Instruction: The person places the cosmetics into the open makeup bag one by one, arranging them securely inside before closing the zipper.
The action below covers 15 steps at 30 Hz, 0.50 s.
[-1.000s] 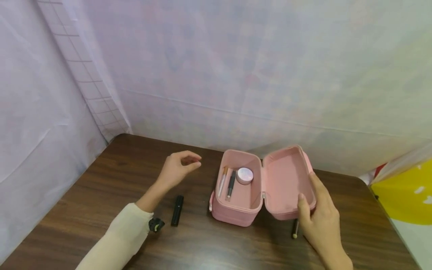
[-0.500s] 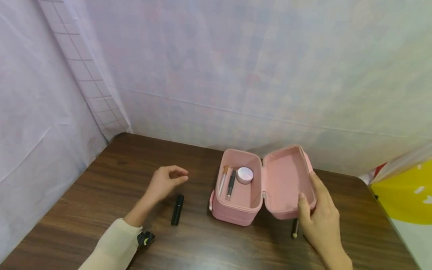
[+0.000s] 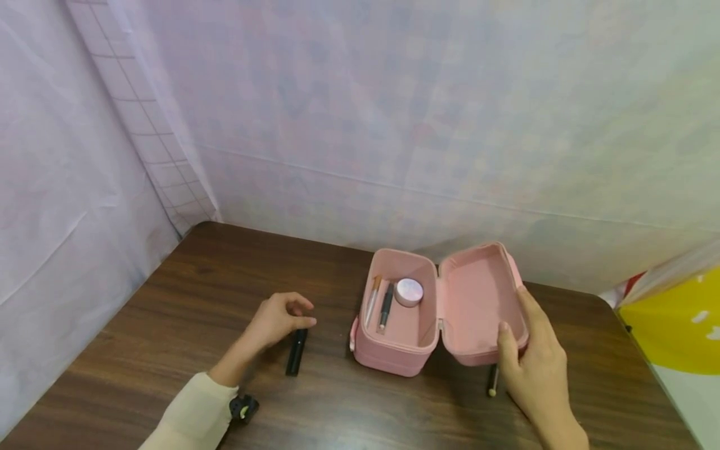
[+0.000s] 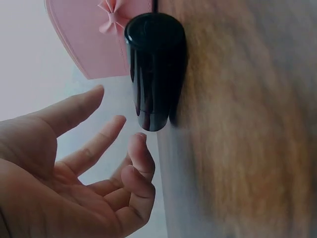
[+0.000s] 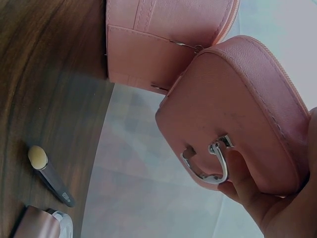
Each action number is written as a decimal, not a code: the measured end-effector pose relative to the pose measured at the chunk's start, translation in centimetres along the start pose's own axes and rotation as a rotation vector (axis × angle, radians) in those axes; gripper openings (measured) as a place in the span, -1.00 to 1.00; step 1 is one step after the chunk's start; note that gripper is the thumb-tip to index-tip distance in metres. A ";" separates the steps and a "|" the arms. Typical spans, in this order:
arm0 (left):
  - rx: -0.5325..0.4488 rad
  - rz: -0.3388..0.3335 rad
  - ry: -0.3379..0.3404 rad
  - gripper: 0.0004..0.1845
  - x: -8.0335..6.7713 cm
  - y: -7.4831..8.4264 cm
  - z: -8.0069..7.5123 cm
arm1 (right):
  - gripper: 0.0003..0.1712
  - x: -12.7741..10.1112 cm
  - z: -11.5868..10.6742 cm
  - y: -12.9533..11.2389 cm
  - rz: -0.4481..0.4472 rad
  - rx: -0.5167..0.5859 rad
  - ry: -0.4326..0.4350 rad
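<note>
Case status: the pink case (image 3: 394,361) stands on the desk (image 3: 337,415) with its lid (image 3: 478,306) swung out to my right, so opening is done. Inside I count three items: a slim brush (image 3: 372,303), a dark pen-like tube (image 3: 385,306) beside it, and a round compact (image 3: 409,292) near the far wall. My reading is that things are partway along, with several pieces outside.

Outside: a black tube (image 3: 295,356) lies on the desk left of the case, well apart from it. A short brush (image 5: 52,176) lies to the right, partly hidden under the lid from the head view. At the corner of the right wrist view I get a rose-coloured item (image 5: 37,225) with something clear beside it; too cropped to identify.

Hands: left hand (image 3: 281,319) is at the black tube's far end, fingers loosely bent, thumb well apart, holding nothing; the left wrist view shows a gap between fingertips and tube. Right hand (image 3: 534,369) grips the lid at its outer edge, thumb on the rim, fingers on the outside near a metal ring (image 5: 203,173).

Surface and room: dark wood-grain desk, glossy toward me, rounded far corners. Pale, faintly checked sheeting (image 3: 394,125) hangs behind; a gridded strip (image 3: 140,112) marks the left corner. Something yellow (image 3: 675,325) shows at right, unidentified.
</note>
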<state>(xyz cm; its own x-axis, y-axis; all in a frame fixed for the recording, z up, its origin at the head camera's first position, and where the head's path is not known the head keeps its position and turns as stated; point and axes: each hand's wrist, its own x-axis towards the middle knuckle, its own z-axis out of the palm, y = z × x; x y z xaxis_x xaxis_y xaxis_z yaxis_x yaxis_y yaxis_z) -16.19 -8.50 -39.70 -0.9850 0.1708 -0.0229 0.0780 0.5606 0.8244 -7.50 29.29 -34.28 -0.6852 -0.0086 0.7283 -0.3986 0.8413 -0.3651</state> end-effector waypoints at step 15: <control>0.111 -0.065 -0.148 -0.61 -0.1 -0.7 0.4 | -0.30 0.0 0.0 0.0 0.006 -0.001 0.003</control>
<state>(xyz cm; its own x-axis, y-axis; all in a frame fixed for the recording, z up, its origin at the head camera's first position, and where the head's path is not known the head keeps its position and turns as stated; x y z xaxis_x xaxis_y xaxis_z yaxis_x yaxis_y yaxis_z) -16.08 -8.60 -40.44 -0.9558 0.2442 -0.1637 0.0398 0.6591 0.7510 -7.52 29.30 -34.24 -0.6862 -0.0018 0.7274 -0.3939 0.8416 -0.3695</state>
